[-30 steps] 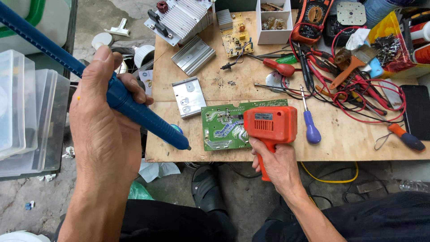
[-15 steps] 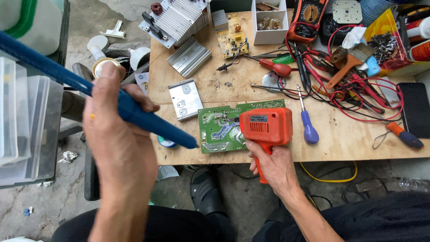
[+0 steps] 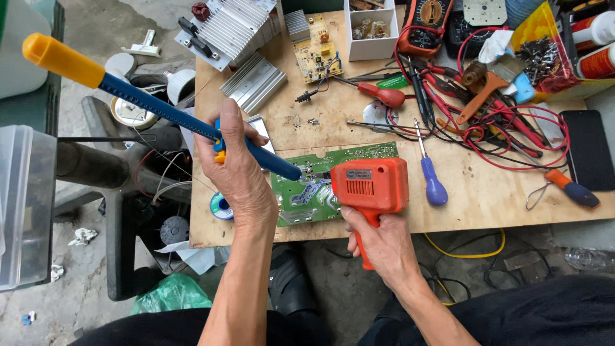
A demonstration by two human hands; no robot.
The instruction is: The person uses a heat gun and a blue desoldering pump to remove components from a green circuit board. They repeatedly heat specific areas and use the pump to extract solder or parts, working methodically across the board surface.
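The left hand (image 3: 240,186) clenches a blue plastic desoldering pump (image 3: 160,112), the right hand (image 3: 378,240) an orange soldering gun (image 3: 371,186); both tips should meet steadily on the green circuit board (image 3: 307,195).

There is only one view, from a camera worn on the person's head. It looks steeply down over the forearms, which come up from the bottom edge, onto the desk (image 3: 487,192) and the floor (image 3: 83,269) to its left. It sits close: the left hand (image 3: 240,173) and right hand (image 3: 381,240) fill the middle of the frame. The desk's near edge runs across the centre, and its far side is cut off at the top. The person's dark lap shows along the bottom.
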